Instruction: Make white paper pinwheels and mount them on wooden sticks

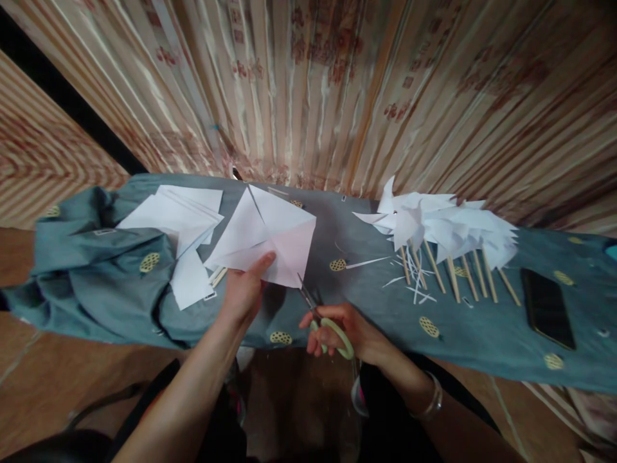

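A creased square sheet of white paper (289, 241) is pinched in my left hand (248, 283), thumb on top and the other fingers hidden below. One slit runs inward from the sheet's upper corner. My right hand (342, 328) grips scissors (337, 334) with pale green handles. Their blades meet the paper's lower right corner, pointing toward its middle. To the right lies a row of white paper pinwheels (448, 225) on wooden sticks (453, 280), overlapping one another.
More white paper sheets (186, 209) lie at the left beside bunched cloth (101, 251). A black phone (547, 308) rests at the right. Thin paper strips (417, 273) are scattered near the sticks. A pleated curtain (328, 96) hangs behind the grey-green covered table (308, 328).
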The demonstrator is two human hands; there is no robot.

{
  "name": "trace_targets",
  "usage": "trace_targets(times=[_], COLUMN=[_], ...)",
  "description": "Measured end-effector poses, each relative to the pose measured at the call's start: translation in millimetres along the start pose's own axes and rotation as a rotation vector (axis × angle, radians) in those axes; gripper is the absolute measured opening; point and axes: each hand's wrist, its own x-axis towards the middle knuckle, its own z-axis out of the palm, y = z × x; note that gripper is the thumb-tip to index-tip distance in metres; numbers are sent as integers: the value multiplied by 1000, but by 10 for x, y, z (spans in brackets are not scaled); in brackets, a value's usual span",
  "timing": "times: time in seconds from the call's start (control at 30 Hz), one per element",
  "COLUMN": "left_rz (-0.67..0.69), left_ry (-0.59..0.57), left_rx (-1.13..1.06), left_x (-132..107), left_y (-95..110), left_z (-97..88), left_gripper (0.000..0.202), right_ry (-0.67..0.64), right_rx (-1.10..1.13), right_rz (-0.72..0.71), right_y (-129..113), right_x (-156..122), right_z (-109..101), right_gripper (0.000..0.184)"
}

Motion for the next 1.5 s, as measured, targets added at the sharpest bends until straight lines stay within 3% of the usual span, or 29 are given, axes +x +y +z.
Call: trace_targets(times=[0.47,1.5], left_rz=[-29,-32], left_ry=[6,-15], left_rx=[22,23], left_x=[-49,-56], left_y=[-62,-68], left_z=[16,0], left_gripper=[54,55], right_ry=[23,53], right_rx=[42,59], right_rz=[-48,-8], right_y=[99,45], right_x=[81,87], right_z=[-17,11], right_gripper=[44,54])
